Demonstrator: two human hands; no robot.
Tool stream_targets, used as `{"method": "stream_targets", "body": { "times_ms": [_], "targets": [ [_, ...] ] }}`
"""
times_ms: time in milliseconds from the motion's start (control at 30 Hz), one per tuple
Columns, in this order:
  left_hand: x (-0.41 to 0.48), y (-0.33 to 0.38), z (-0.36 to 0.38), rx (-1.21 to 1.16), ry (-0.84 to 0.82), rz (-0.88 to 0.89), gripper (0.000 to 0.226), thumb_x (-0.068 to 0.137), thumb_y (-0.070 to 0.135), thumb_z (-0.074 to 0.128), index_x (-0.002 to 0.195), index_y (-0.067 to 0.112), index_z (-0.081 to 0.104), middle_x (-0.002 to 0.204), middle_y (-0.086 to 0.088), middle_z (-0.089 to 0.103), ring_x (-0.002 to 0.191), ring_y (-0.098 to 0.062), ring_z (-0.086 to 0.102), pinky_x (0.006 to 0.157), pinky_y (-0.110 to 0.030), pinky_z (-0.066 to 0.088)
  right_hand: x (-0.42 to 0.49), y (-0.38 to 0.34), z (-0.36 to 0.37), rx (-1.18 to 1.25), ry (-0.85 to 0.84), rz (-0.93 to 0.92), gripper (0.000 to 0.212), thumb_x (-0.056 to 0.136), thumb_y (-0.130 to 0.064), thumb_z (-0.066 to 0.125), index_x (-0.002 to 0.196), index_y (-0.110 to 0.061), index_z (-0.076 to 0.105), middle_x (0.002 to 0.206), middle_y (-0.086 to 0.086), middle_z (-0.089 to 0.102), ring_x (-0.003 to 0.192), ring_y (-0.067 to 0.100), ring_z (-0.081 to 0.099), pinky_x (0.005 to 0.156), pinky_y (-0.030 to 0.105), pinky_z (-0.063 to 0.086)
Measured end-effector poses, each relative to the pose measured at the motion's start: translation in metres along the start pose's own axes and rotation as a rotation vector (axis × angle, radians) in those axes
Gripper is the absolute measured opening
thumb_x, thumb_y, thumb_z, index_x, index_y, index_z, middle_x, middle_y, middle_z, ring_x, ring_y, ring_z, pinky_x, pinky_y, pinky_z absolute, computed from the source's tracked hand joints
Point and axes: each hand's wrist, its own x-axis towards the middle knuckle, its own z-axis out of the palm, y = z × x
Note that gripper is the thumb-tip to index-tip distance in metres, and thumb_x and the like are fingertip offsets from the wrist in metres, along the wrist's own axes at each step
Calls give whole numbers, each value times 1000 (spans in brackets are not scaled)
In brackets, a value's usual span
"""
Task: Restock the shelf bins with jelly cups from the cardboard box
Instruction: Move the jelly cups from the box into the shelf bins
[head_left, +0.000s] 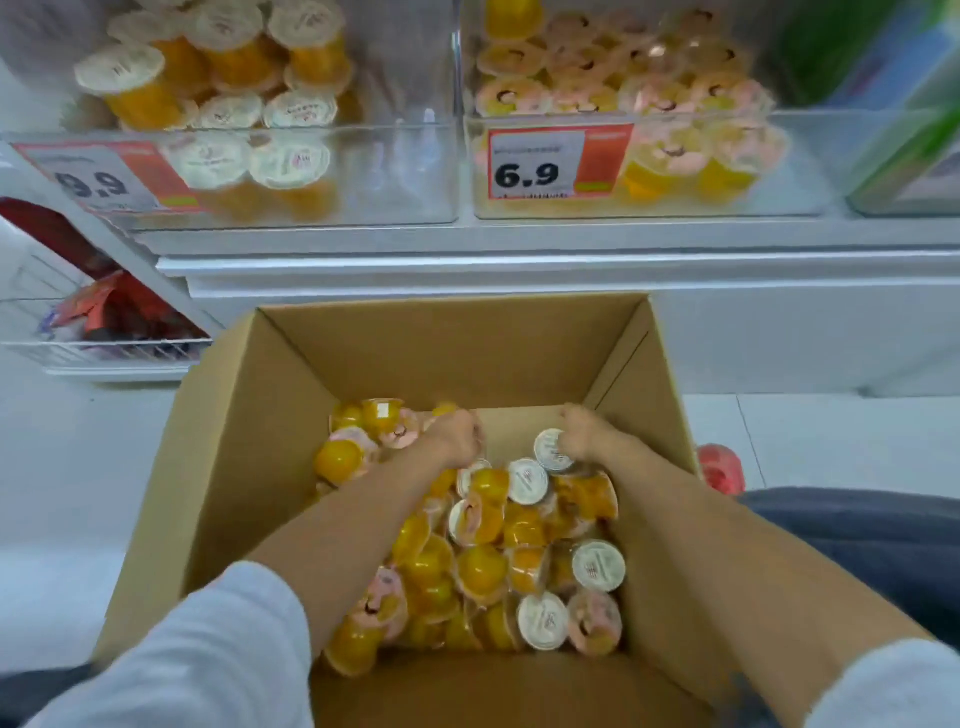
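Now | white floor (78, 467), shelf bins (374, 176) | box (234, 441) | right grip (584, 435) holds cup (550, 451) | left grip (457, 436) unclear

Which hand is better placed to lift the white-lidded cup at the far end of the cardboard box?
Right: the right hand touches the white-lidded cup, while the left hand sits apart among pink-lidded cups.

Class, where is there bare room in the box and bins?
Box: bare floor from left hand and right hand to its far wall; the middle is crowded. Left bin: bare right of its cups. Right bin: nearly full.
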Motion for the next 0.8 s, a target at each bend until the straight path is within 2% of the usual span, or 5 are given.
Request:
{"method": "stream_targets", "body": {
  "times_ms": [200, 267, 567, 733, 800],
  "targets": [
    [58, 16, 82, 80, -115, 3, 55, 97, 31, 49, 148, 17, 34, 146, -9, 46, 132, -29, 46, 105, -35, 40, 57, 17, 46, 96, -7, 165, 69, 93, -15, 47, 153, -17, 13, 155, 15, 21, 139, 34, 31, 112, 42, 33],
    [67, 16, 93, 124, -103, 15, 50, 96, 37, 49, 144, 27, 41, 142, -5, 51, 128, -28, 49, 100, -36, 41, 67, 27, 58, 119, -47, 201, 76, 92, -13, 49, 154, -17, 5, 156, 13, 23, 137, 34, 33, 111, 42, 36],
    [76, 22, 101, -64, 23, -149, 23, 84, 31, 72, 101, 18, 65, 110, -1, 67, 110, -23, 59, 94, -36, 45, 70, 39, 76, 241, 238, 270, 26, 85, -6, 63, 111, -4, 62, 116, 15, 65, 107, 29, 62, 89, 30, 51],
    [60, 20, 62, -326, 203, -157, 8, 85, 19, 71, 82, 15, 65, 97, -9, 70, 94, -27, 64, 72, -30, 48, 51, 12, 50, 421, 298, 181, 5, 89, -8, 61, 87, -12, 63, 98, 5, 65, 91, 23, 60, 76, 24, 46],
    [45, 18, 31, -384, 264, -137, 12, 86, 18, 71, 80, 17, 60, 95, -5, 68, 88, -20, 60, 68, -26, 40, 37, 2, 31, 516, 335, 119, 19, 88, -7, 63, 75, -17, 53, 89, 3, 61, 83, 20, 57, 71, 23, 43]
  ]
}}
